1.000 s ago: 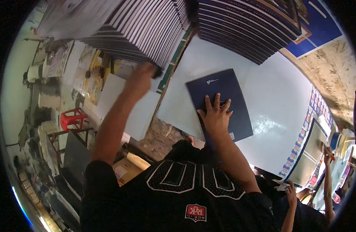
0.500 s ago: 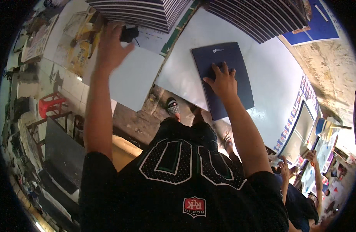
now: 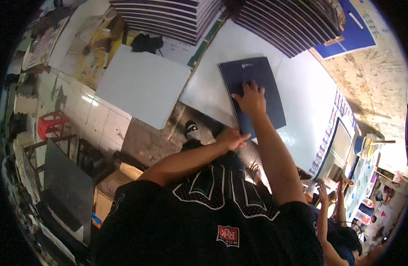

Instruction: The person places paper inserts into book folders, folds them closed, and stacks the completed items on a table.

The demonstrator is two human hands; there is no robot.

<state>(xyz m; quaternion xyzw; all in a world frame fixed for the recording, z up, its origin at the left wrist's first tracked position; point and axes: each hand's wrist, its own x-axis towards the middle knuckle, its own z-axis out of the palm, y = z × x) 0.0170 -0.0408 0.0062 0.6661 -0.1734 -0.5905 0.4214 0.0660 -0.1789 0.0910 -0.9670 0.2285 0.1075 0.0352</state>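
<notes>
A dark blue folder (image 3: 271, 104) with a small white emblem lies on the white tabletop, its near corner close to the table's front edge. My right hand (image 3: 252, 101) rests on its cover, fingers spread and pressed flat. My left hand (image 3: 234, 138) is at the folder's near edge, with its thumb and fingers closed in a pinch on the corner. The fingertips partly hide the folder edge there.
Two tall stacks of dark folders (image 3: 283, 26) stand at the back. A white board (image 3: 142, 84) lies left, beside a black cloth (image 3: 146, 43). A red stool (image 3: 52, 125) is on the tiled floor. At the far right, another person's hands (image 3: 323, 190) are at work.
My left hand has come from above the white board at the left down to the folder's near edge and closed there. My right hand stays flat on the folder.
</notes>
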